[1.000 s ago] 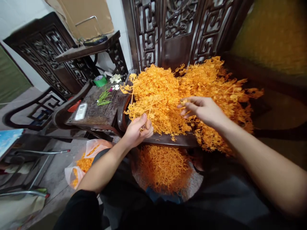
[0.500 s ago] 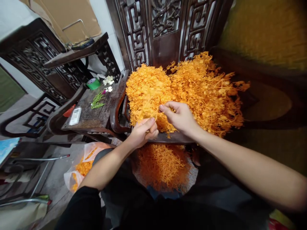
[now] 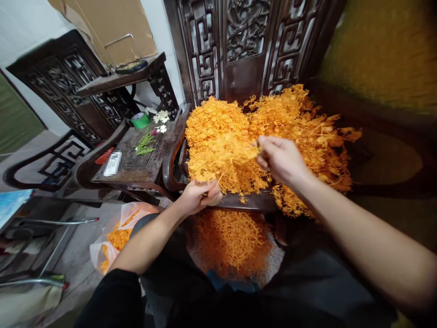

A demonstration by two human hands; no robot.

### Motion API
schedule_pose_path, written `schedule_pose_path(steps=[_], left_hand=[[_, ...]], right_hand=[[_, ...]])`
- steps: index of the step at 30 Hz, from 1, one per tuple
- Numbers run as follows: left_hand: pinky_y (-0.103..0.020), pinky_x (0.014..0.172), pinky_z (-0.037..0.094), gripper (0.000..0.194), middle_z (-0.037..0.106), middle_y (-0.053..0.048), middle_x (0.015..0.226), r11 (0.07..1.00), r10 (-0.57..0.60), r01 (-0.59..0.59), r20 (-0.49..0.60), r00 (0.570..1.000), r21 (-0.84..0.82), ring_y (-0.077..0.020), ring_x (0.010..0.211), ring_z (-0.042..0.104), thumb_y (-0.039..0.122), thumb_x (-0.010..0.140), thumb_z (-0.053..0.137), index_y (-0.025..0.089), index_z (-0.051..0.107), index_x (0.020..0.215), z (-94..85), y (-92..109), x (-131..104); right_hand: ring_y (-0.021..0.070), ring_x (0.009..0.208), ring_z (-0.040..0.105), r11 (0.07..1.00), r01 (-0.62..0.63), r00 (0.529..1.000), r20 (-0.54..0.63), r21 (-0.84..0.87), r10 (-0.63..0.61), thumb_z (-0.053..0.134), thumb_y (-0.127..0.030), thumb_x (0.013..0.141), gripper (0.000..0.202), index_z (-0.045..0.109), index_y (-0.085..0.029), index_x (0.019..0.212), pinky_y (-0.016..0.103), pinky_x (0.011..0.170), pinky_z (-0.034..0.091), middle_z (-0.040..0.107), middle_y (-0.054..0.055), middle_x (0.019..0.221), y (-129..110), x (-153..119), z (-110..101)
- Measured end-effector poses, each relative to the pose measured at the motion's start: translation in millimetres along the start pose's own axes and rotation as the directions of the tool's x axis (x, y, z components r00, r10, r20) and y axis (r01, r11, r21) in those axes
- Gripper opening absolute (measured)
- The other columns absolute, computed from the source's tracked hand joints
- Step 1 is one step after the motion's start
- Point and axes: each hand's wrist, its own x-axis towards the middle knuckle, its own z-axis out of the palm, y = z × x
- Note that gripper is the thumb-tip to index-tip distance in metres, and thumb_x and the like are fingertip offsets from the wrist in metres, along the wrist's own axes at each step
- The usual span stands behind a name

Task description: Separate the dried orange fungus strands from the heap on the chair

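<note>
Two heaps of orange plastic flower sprigs lie side by side on a dark carved wooden chair, a dense left heap (image 3: 216, 118) and a looser right heap (image 3: 307, 123). My left hand (image 3: 203, 197) is closed on the lower end of an orange sprig by the front of the seat. Farther right and a little higher, my right hand (image 3: 282, 157) is closed on the stem end of another orange sprig (image 3: 235, 150), whose blurred flowers stretch left over the dense heap. Both hands' fingers partly hide what they grip.
Below the seat, a container holds orange stems (image 3: 235, 237). A plastic bag (image 3: 128, 216) with orange pieces sits on the floor at left. Green tape (image 3: 139, 120), white flowers (image 3: 161, 117) and green stems (image 3: 145, 143) lie on the side table (image 3: 136, 168). Metal tube legs (image 3: 58, 222) stand lower left.
My right hand has moved right and away from my left hand, drawing an orange sprig with it. My left hand stays near the seat edge. The view has shifted slightly.
</note>
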Motion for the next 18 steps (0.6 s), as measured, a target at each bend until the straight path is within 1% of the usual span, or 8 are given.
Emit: schedule_pose_path(steps=[1, 3, 5, 8, 10, 12, 15, 18], left_hand=[[-0.024, 0.048, 0.022, 0.050, 0.028, 0.007, 0.040, 1.000, -0.004, 0.004, -0.007, 1.000, -0.001, -0.0077, 0.039, 0.023, 0.047, 0.098, 0.060, 0.018, 0.047, 0.059, -0.8, -1, 0], [-0.024, 0.047, 0.022, 0.050, 0.029, 0.007, 0.040, 1.000, -0.007, 0.007, -0.024, 1.000, -0.006, -0.0078, 0.039, 0.022, 0.048, 0.099, 0.058, 0.018, 0.048, 0.060, -1.9, -2, 2], [-0.024, 0.047, 0.022, 0.050, 0.029, 0.007, 0.040, 1.000, -0.002, 0.001, -0.058, 0.998, -0.013, -0.0081, 0.039, 0.023, 0.049, 0.099, 0.058, 0.018, 0.049, 0.061, -2.1, -4, 3], [-0.023, 0.047, 0.024, 0.050, 0.030, 0.007, 0.040, 1.000, -0.009, 0.007, -0.090, 0.996, -0.017, -0.0083, 0.039, 0.025, 0.050, 0.098, 0.058, 0.018, 0.048, 0.062, -1.2, -6, 4], [-0.023, 0.047, 0.023, 0.050, 0.031, 0.007, 0.041, 1.000, -0.024, 0.023, -0.086, 0.996, -0.009, -0.0079, 0.039, 0.026, 0.051, 0.098, 0.059, 0.018, 0.048, 0.062, 0.2, -7, 4], [-0.023, 0.047, 0.022, 0.050, 0.031, 0.007, 0.040, 1.000, -0.029, 0.029, -0.088, 0.996, -0.002, -0.0074, 0.039, 0.025, 0.051, 0.098, 0.059, 0.018, 0.048, 0.062, 2.0, -8, 5], [-0.024, 0.046, 0.019, 0.051, 0.029, 0.008, 0.040, 0.999, -0.043, 0.043, -0.083, 0.996, 0.008, -0.0068, 0.038, 0.023, 0.050, 0.099, 0.057, 0.019, 0.046, 0.060, 4.2, -9, 7], [-0.025, 0.046, 0.015, 0.052, 0.027, 0.008, 0.040, 0.997, -0.061, 0.063, -0.053, 0.997, 0.037, -0.0065, 0.038, 0.021, 0.051, 0.099, 0.057, 0.019, 0.045, 0.059, 3.6, -8, 5]], right_hand=[[0.0071, 0.039, 0.036, 0.999, -0.009, 0.990, 0.137, -0.032, 0.013, 0.077, -0.061, 0.081, 0.046, 0.057, -0.021, 0.071, 0.023, 0.038, 0.022, 0.044, -0.005, 0.049, 0, -10, 8], [0.0059, 0.040, 0.032, 0.997, -0.021, 0.929, 0.368, -0.072, 0.046, 0.069, -0.068, 0.086, 0.054, 0.050, -0.021, 0.068, 0.023, 0.039, 0.021, 0.042, -0.006, 0.048, 2, -31, 29], [0.0061, 0.041, 0.033, 0.999, -0.028, 0.889, 0.456, -0.036, 0.042, 0.062, -0.072, 0.089, 0.056, 0.047, -0.022, 0.070, 0.023, 0.039, 0.023, 0.041, -0.006, 0.050, 3, -47, 47], [0.0071, 0.041, 0.032, 0.998, -0.044, 0.923, 0.385, 0.048, 0.022, 0.064, -0.069, 0.090, 0.048, 0.051, -0.023, 0.083, 0.023, 0.039, 0.022, 0.038, -0.009, 0.051, 1, -56, 59], [0.0074, 0.042, 0.030, 1.000, -0.024, 0.946, 0.322, 0.019, 0.017, 0.069, -0.064, 0.088, 0.043, 0.053, -0.024, 0.090, 0.023, 0.040, 0.021, 0.037, -0.010, 0.051, -1, -54, 59], [0.0075, 0.043, 0.030, 0.998, 0.039, 0.971, 0.238, -0.058, -0.024, 0.073, -0.060, 0.087, 0.042, 0.053, -0.023, 0.088, 0.023, 0.041, 0.021, 0.038, -0.009, 0.052, 0, -48, 59], [0.0086, 0.048, 0.035, 0.983, 0.124, 0.990, 0.078, -0.133, -0.115, 0.074, -0.058, 0.085, 0.042, 0.053, -0.022, 0.083, 0.023, 0.044, 0.027, 0.042, -0.006, 0.057, 11, -29, 57], [0.0102, 0.051, 0.040, 0.984, 0.131, 0.990, -0.031, -0.122, -0.136, 0.071, -0.060, 0.087, 0.043, 0.048, -0.023, 0.082, 0.023, 0.045, 0.033, 0.044, -0.005, 0.061, 20, 3, 39]])
